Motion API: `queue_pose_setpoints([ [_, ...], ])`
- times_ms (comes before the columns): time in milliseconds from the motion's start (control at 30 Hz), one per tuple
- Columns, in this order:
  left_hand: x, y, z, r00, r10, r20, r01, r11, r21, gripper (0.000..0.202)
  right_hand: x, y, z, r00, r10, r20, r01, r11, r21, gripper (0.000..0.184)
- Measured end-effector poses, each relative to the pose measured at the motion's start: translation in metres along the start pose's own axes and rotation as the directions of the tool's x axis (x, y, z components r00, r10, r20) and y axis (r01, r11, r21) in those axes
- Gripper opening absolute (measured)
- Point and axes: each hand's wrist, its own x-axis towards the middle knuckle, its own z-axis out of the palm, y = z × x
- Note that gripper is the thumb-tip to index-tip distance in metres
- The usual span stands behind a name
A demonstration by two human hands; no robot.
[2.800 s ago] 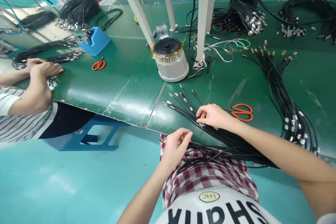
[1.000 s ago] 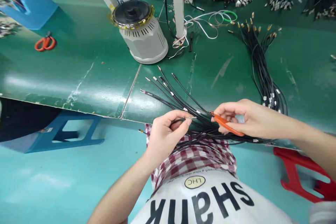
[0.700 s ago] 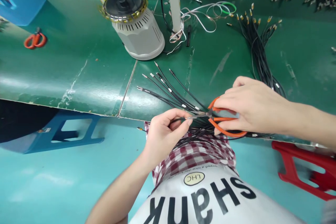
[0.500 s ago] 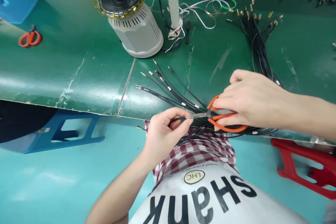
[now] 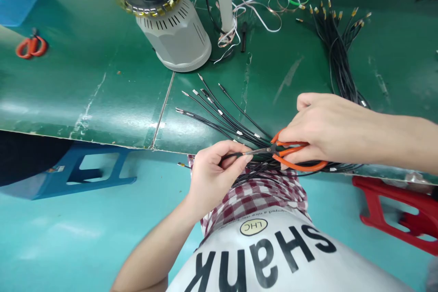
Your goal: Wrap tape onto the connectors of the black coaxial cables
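My left hand [image 5: 219, 169] pinches a black cable [image 5: 232, 155] between thumb and forefinger, at the table's front edge. Wrapped around orange-handled scissors [image 5: 285, 153], my right hand [image 5: 318, 125] holds their blades pointing left. The blade tips reach the cable at my left fingertips; whether they touch it I cannot tell. Beneath both hands lies a loose bunch of black cables [image 5: 219, 116], with small white labels and metal ends fanned out to the upper left. Part of this bunch hangs over the edge onto my lap.
Behind stands a grey machine [image 5: 178, 36] with a black disc on top. A second bundle of cables [image 5: 337, 50] lies at the back right. Another pair of orange scissors [image 5: 31, 47] rests at the left. Blue stool [image 5: 96, 169] and red stool [image 5: 393, 210] flank me below.
The scissors have turned slightly in my right hand, and their blades look darker and narrower. My left hand keeps its pinch on the cable. The view has shifted slightly.
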Motion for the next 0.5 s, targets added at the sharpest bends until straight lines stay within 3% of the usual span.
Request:
queue_pose_setpoints([
  [200,-0.003,-0.003,-0.002,0.998,0.063,-0.005,-0.062,0.998,0.015,0.006,0.001,0.005,0.003,0.997,0.013,0.074,-0.016,0.999,0.042,0.042],
  [300,-0.003,-0.001,-0.004,0.996,0.094,-0.003,-0.094,0.995,0.036,0.006,0.000,0.004,0.003,0.998,0.009,0.064,-0.012,0.998,0.062,0.045],
  [500,-0.003,-0.002,-0.005,0.995,0.102,0.016,-0.103,0.993,0.063,0.006,0.000,-0.005,-0.003,0.999,-0.047,-0.006,0.047,0.997,-0.059,0.044],
])
